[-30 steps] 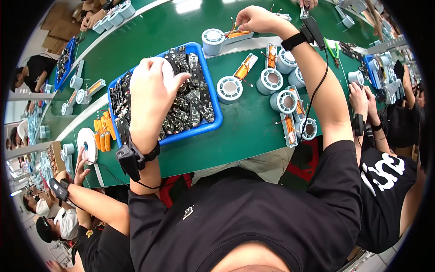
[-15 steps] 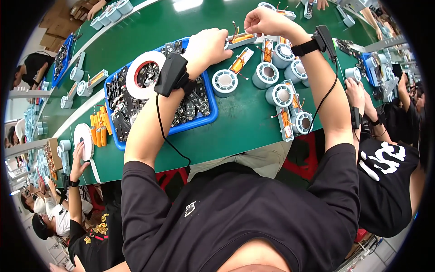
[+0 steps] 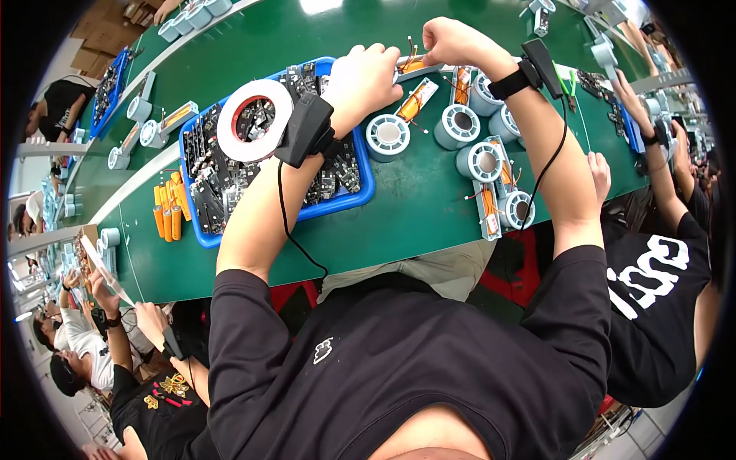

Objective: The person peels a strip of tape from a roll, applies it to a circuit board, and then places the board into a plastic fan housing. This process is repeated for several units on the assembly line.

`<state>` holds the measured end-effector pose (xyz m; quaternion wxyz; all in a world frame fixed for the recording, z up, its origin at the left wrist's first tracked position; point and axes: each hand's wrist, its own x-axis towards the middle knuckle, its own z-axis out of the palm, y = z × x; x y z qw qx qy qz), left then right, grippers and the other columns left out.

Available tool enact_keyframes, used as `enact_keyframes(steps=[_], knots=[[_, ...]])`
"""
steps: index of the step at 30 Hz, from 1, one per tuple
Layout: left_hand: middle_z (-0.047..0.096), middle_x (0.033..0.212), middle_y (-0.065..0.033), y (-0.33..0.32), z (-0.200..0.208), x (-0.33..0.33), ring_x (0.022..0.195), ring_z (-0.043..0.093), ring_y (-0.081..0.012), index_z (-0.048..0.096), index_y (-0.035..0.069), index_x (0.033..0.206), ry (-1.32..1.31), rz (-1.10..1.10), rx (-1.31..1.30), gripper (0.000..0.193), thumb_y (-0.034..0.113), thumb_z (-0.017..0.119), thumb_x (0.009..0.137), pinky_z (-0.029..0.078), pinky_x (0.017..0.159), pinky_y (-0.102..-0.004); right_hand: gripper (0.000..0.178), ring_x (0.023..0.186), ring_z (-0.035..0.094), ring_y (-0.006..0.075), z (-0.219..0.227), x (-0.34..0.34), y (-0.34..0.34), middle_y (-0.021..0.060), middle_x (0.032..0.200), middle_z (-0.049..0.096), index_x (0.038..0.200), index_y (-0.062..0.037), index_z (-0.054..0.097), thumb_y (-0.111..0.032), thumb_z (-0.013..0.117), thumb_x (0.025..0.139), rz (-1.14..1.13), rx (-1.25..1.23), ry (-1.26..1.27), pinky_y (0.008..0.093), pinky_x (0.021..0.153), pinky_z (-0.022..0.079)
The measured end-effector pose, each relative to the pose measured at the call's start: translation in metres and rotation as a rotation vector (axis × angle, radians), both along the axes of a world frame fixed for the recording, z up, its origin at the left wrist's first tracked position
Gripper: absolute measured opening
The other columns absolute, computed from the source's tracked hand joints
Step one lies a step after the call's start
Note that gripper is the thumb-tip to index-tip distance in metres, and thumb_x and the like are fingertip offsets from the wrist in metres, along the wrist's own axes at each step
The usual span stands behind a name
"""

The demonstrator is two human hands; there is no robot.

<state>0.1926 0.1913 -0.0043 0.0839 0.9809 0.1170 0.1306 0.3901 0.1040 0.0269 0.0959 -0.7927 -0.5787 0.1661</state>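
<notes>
At the far side of the green table, a light-blue handheld fan body (image 3: 415, 67) lies with its handle casing exposed, an orange battery cell and thin red and black wires inside. My left hand (image 3: 363, 84) is closed over its left end, hiding the round head. Thumb and fingers pinched together, my right hand (image 3: 458, 43) is at the right end of the handle; whatever lies between its fingertips is too small to make out. Closer to me rests another fan body (image 3: 387, 136) with an orange cell in its handle. Several similar fan bodies (image 3: 458, 125) are grouped to the right.
Left of my hands, a blue tray (image 3: 366, 190) holds many small black circuit boards, with a white tape roll (image 3: 230, 138) on top. Orange cells (image 3: 168, 222) stand beside it. Co-workers sit on both sides; one at left handles a white tape roll (image 3: 107, 270). Green-handled pliers (image 3: 569, 86) lie right.
My hands stay at the same fan body, the right one shifted slightly. The co-worker at left has lifted a tape roll off the table; the one at right has moved a fan body farther away.
</notes>
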Motion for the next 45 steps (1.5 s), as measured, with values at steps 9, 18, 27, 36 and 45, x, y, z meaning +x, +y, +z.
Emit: enact_keyframes(steps=[9,18,27,36,45], knots=[[0.064,0.106,-0.0157,-0.002,0.003,0.000,0.099,0.063,-0.0366,0.060,0.004,0.113,0.019,0.021,0.014,0.043,0.026,0.074,0.079,0.055,0.087,-0.0456,0.020,0.085,0.074,0.0325,0.028,-0.036,0.015,0.0180,0.087,0.075,0.088,-0.0061,0.078,-0.019,0.077,0.072,-0.158,-0.112,-0.402,0.0411,0.073,0.059],[0.064,0.105,-0.0157,-0.002,0.001,0.002,0.098,0.064,-0.0369,0.059,0.005,0.113,0.008,0.013,0.026,0.043,0.027,0.074,0.079,0.055,0.086,-0.0462,0.025,0.085,0.074,0.0316,0.034,-0.037,0.016,0.0170,0.087,0.075,0.087,-0.0049,0.078,-0.023,0.083,0.070,-0.131,-0.019,-0.517,0.0404,0.076,0.059],[0.063,0.104,-0.0173,0.000,-0.002,0.000,0.097,0.064,-0.0372,0.059,0.004,0.110,-0.007,0.023,0.032,0.040,0.026,0.073,0.079,0.055,0.084,-0.0463,0.029,0.083,0.073,0.0325,0.050,-0.026,-0.037,0.0174,0.086,0.074,0.088,-0.0032,0.076,-0.027,0.083,0.072,0.257,0.457,-0.505,0.0404,0.074,0.058],[0.064,0.104,-0.0189,0.001,0.014,0.005,0.100,0.063,-0.0393,0.059,0.003,0.109,0.114,-0.022,0.026,0.041,0.029,0.074,0.081,0.053,0.086,-0.0466,0.015,0.070,0.068,0.0162,0.127,-0.037,-0.092,0.0121,0.075,0.071,0.095,0.0017,0.070,-0.001,0.070,0.080,-0.025,0.720,0.108,0.0297,0.066,0.054],[0.066,0.102,-0.0219,-0.004,0.022,0.046,0.100,0.064,-0.0389,0.061,0.001,0.110,0.210,-0.113,-0.043,0.047,0.039,0.071,0.085,0.052,0.086,-0.0459,0.010,0.080,0.068,0.0147,0.108,-0.119,-0.244,0.0096,0.088,0.073,0.097,0.0032,0.069,-0.003,0.070,0.089,-0.209,0.889,0.376,0.0259,0.074,0.052]])
